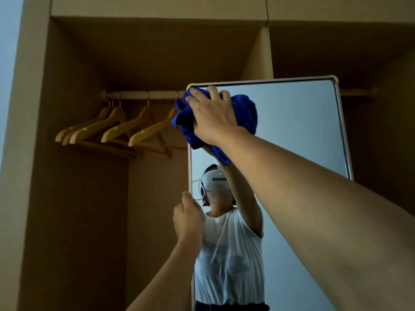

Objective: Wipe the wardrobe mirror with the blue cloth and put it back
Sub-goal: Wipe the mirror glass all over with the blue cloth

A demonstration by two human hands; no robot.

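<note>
Hangers on rail beside mirror

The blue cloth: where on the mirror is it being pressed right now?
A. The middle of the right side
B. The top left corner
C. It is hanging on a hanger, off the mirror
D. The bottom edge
B: the right hand presses the bunched blue cloth against the mirror at its top left corner, while the left hand holds the mirror's left edge lower down.
</note>
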